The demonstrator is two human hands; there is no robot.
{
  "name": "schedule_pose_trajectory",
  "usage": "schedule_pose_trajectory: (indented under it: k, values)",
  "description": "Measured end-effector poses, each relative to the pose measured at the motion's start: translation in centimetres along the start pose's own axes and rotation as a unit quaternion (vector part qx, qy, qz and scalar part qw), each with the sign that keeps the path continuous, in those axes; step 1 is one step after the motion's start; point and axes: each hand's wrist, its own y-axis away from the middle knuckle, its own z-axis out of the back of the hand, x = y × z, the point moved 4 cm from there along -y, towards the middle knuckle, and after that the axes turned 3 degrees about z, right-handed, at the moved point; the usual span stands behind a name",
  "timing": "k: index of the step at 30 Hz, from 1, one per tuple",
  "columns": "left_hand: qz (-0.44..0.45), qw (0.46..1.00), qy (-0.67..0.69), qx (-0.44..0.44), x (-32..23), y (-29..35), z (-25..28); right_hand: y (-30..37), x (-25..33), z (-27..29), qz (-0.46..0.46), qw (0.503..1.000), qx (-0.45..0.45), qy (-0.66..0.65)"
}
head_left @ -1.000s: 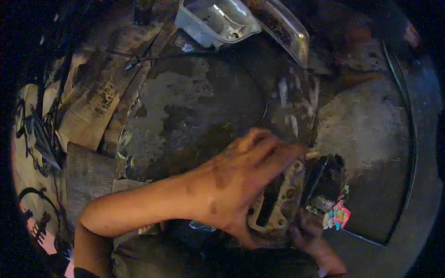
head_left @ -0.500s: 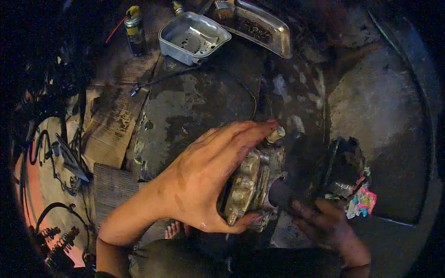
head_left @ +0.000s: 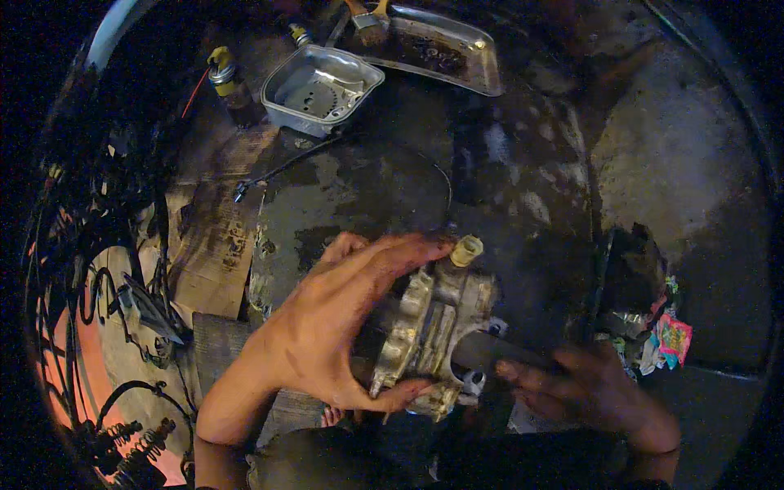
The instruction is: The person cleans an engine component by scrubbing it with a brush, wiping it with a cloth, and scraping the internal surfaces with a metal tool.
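Observation:
My left hand (head_left: pixel 322 322) is wrapped round a cast metal engine part (head_left: pixel 437 343), thumb along its lower edge and fingers over its top. The part is grimy and ribbed, and a pale yellowish fitting (head_left: pixel 466 251) sticks out at its upper end by my fingertips. At the right side of the part, a dark flat piece (head_left: pixel 506 353) lies against a rounded opening, partly covering it. My right hand (head_left: pixel 592 384) grips the other end of that piece with its fingers closed; shadow and blur hide what it is made of.
A silver metal cover (head_left: pixel 273 106), a tray (head_left: pixel 482 77) with a brush (head_left: pixel 371 31), and a spray can (head_left: pixel 229 86) with a red straw stand at the far side. Cables and springs (head_left: pixel 147 445) lie left on cardboard (head_left: pixel 216 245). A colourful wrapper (head_left: pixel 674 339) is at right.
The engine part has turned in my left hand, showing more of its right-side opening. My right hand's fingers have come a little closer to it. The whole view has shifted slightly.

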Motion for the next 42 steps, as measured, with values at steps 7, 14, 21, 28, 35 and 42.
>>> schedule_pose_trajectory:
  k: [7,14,21,28,35,42]
  values:
    - [0.000,0.999,0.042,-0.002,-0.1,0.2,-0.7,0.9,0.3,-0.8,0.000,1.000,-0.006,0.017]
    - [0.020,0.996,-0.077,0.028,-0.4,0.0,0.7,-0.3,1.0,0.0,0.024,0.999,-0.002,0.033]
    - [0.026,0.993,-0.116,0.029,0.0,-0.7,1.1,-0.9,1.2,-0.2,0.032,0.998,0.008,0.048]
    - [-0.005,0.997,0.001,0.071,0.7,-0.5,1.3,-1.0,1.3,0.0,0.028,0.993,0.033,0.112]
    - [-0.038,0.993,-0.005,0.113,-0.2,-1.7,0.8,-0.3,1.1,-0.1,0.004,0.994,0.039,0.100]
    - [-0.043,0.993,0.000,0.111,-0.6,-2.1,0.6,0.0,0.7,-0.6,0.015,0.996,0.031,0.077]
